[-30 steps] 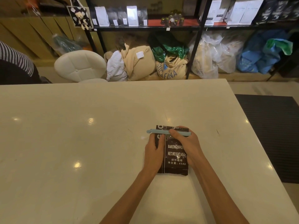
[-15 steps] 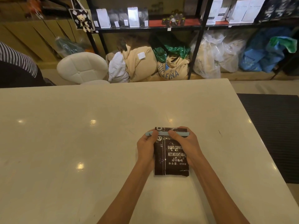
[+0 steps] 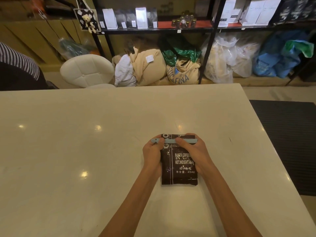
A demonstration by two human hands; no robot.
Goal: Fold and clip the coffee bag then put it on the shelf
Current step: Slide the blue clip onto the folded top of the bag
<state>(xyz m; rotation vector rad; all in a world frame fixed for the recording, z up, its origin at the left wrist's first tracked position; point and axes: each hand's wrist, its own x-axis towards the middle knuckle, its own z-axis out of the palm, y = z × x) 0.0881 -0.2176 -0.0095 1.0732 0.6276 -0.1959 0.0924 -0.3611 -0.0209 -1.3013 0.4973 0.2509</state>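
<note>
A dark brown coffee bag [image 3: 179, 170] with white print lies flat on the cream table [image 3: 85, 151], its top folded over. A light blue clip [image 3: 171, 140] runs straight across the folded top. My left hand [image 3: 153, 156] grips the bag's left side, thumb and fingers pinching the clip's left end. My right hand [image 3: 195, 151] holds the right side, its thumb pressing on the clip near the middle. The black shelf [image 3: 171, 29] stands beyond the table's far edge.
The shelf carries white and black bags and several small jars [image 3: 183, 22]. Sacks [image 3: 147, 65] and plastic bags lie beneath it. A white stool [image 3: 87, 71] stands at the far left, beside a person's striped sleeve [image 3: 17, 59]. A black floor mat [image 3: 290, 142] lies right of the table.
My left hand slid off the bag's face to its left edge and up to the clip's left end. The clip now sits level across the fold. The bag stays in place.
</note>
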